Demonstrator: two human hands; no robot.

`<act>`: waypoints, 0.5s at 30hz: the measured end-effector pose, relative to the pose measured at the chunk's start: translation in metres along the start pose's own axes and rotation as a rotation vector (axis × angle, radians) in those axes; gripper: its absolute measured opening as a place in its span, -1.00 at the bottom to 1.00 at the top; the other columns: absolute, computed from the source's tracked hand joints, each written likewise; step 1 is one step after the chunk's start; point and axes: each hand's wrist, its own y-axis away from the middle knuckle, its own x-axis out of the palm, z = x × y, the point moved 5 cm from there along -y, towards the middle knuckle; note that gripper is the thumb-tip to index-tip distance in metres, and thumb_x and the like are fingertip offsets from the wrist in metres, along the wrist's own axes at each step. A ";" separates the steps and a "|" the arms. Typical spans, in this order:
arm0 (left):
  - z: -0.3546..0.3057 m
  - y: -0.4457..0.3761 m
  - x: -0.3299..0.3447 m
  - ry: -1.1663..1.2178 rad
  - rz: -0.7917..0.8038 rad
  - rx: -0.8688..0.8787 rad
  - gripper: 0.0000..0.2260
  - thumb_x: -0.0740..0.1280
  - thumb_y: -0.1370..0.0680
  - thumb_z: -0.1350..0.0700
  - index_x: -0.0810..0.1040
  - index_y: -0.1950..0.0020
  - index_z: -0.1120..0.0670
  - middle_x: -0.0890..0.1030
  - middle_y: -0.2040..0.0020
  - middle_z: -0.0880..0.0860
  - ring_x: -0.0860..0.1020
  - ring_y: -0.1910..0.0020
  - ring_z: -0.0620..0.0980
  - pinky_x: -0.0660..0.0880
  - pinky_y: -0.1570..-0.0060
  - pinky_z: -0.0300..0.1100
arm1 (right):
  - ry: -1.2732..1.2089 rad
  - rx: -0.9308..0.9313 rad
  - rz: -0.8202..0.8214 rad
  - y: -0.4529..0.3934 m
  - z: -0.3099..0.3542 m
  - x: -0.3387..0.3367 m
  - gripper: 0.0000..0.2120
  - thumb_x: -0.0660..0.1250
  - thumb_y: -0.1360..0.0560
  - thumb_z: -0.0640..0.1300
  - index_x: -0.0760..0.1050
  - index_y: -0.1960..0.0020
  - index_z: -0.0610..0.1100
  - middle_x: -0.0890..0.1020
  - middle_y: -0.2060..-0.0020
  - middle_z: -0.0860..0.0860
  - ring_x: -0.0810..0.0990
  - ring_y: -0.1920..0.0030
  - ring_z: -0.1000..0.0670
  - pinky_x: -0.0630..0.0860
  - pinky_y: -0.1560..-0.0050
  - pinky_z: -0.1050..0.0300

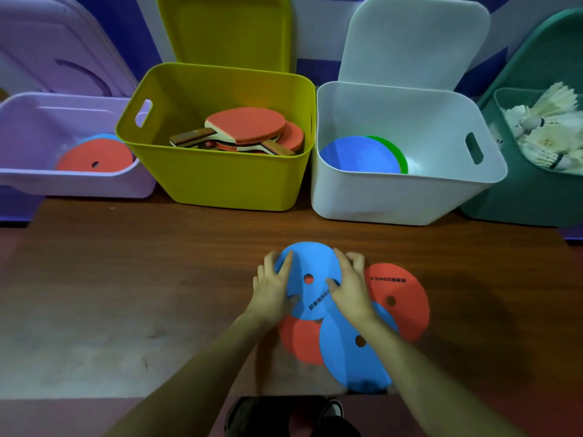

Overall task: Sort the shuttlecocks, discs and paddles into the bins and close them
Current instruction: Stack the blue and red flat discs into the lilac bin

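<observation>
Your left hand (272, 287) and right hand (350, 287) have fingers curled on the top blue disc (310, 294); it looks light, thin and floppy, so lift by opposite rims.

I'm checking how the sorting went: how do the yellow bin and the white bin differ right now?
The yellow bin holds red paddles; the white bin holds a blue and a green disc. Both stand open on the table, lids propped upright behind, each with handle slots.
</observation>
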 end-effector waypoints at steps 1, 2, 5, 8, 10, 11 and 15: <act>-0.002 0.003 -0.003 0.018 -0.028 -0.015 -0.22 0.37 -0.48 0.10 -0.06 -0.54 0.06 -0.02 -0.44 0.15 0.15 -0.35 0.15 0.18 -0.32 -0.04 | -0.012 -0.032 -0.007 0.001 0.002 -0.003 -0.42 0.28 -0.48 -0.40 0.23 -0.45 -0.18 0.24 -0.21 -0.07 0.32 -0.07 0.12 0.24 -0.04 0.62; -0.004 0.006 -0.006 0.028 -0.059 -0.023 -0.22 0.37 -0.47 0.11 -0.05 -0.54 0.09 0.00 -0.44 0.17 0.15 -0.34 0.16 0.17 -0.32 -0.05 | -0.030 -0.063 -0.017 0.002 0.005 -0.007 -0.44 0.27 -0.48 -0.41 0.25 -0.44 -0.19 0.26 -0.20 -0.07 0.33 -0.07 0.11 0.20 0.01 0.67; -0.016 0.013 -0.018 0.047 -0.176 0.006 -0.23 0.40 -0.45 0.12 0.03 -0.52 0.18 0.07 -0.42 0.26 0.18 -0.30 0.23 0.19 -0.32 0.02 | -0.091 -0.135 -0.060 0.009 0.013 -0.024 -0.46 0.27 -0.48 -0.41 0.27 -0.43 -0.21 0.25 -0.14 0.00 0.36 -0.08 0.09 0.17 -0.01 0.68; -0.037 0.020 -0.029 0.052 -0.265 0.021 -0.26 0.38 -0.48 0.06 0.05 -0.52 0.16 0.08 -0.42 0.25 0.16 -0.30 0.22 0.18 -0.31 0.04 | -0.148 -0.171 -0.106 0.018 0.017 -0.048 -0.47 0.27 -0.49 -0.40 0.27 -0.43 -0.21 0.26 -0.11 0.02 0.37 0.00 0.17 0.22 0.02 0.66; -0.050 0.024 -0.029 0.076 -0.288 0.023 -0.28 0.35 -0.50 0.01 0.04 -0.52 0.14 0.06 -0.42 0.21 0.13 -0.31 0.17 0.15 -0.33 -0.01 | -0.167 -0.192 -0.109 0.025 0.014 -0.060 -0.48 0.27 -0.49 -0.39 0.28 -0.42 -0.20 0.26 -0.11 0.03 0.41 0.02 0.18 0.26 0.06 0.65; -0.056 0.027 -0.027 0.080 -0.294 0.024 -0.28 0.35 -0.50 -0.01 0.04 -0.52 0.13 0.06 -0.42 0.21 0.12 -0.32 0.16 0.15 -0.33 -0.02 | -0.170 -0.193 -0.100 0.028 0.011 -0.066 -0.49 0.27 -0.50 -0.38 0.29 -0.42 -0.19 0.27 -0.11 0.04 0.43 0.01 0.19 0.28 0.08 0.64; -0.071 0.043 -0.005 0.061 -0.284 0.003 -0.31 0.33 -0.52 0.08 0.02 -0.53 0.12 0.03 -0.44 0.20 0.12 -0.32 0.13 0.17 -0.36 -0.04 | -0.226 -0.144 -0.068 0.045 -0.015 -0.074 -0.52 0.28 -0.51 -0.36 0.33 -0.40 -0.13 0.33 -0.15 0.04 0.43 0.00 0.28 0.43 -0.01 0.48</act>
